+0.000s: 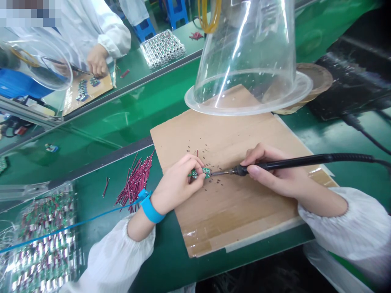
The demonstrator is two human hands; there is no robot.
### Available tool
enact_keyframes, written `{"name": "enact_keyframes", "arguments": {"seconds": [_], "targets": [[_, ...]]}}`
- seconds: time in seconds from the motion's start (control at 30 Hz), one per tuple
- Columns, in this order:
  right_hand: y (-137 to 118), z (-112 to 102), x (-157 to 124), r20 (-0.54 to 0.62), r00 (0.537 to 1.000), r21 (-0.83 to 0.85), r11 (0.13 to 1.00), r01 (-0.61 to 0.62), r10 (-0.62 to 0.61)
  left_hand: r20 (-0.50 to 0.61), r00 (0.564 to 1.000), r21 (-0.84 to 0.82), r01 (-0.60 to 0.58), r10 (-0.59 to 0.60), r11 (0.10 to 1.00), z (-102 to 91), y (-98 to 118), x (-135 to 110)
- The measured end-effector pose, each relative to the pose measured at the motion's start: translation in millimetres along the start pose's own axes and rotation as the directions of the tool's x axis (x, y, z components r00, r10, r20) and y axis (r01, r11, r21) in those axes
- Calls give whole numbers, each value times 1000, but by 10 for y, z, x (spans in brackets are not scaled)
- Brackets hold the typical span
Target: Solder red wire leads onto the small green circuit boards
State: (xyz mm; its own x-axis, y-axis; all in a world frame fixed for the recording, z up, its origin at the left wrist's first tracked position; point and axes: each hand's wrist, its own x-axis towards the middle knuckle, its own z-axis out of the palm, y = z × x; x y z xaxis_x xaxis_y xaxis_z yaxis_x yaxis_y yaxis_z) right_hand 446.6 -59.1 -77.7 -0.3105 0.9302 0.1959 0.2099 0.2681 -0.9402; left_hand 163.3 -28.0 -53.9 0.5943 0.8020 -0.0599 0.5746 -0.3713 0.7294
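My left hand, with a blue wrist strap at the wrist, pinches a small green circuit board over a sheet of cardboard. A short dark red wire sticks up just beyond the fingers. My right hand is closed around a black soldering iron. The iron's metal tip meets the board's right edge; whether it touches is too fine to tell. Dark specks and scorch marks surround the board. Left of the cardboard lies a pile of dark red wires.
A clear plastic fume hood hangs above the cardboard's far side. At lower left is a tray packed with boards. A blue cord crosses it to my wrist. Beyond the green divider, a co-worker's hand works on another cardboard sheet.
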Motion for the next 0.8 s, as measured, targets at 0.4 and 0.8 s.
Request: {"name": "enact_keyframes", "arguments": {"seconds": [0.4, 0.8], "targets": [[25, -12, -16, -49, 999, 46, 999, -16, 18, 21, 999, -47, -39, 40, 998, -51, -25, 26], [-13, 6, 10, -42, 999, -26, 999, -29, 28, 122, 992, -14, -41, 42, 999, -168, 10, 128]]}}
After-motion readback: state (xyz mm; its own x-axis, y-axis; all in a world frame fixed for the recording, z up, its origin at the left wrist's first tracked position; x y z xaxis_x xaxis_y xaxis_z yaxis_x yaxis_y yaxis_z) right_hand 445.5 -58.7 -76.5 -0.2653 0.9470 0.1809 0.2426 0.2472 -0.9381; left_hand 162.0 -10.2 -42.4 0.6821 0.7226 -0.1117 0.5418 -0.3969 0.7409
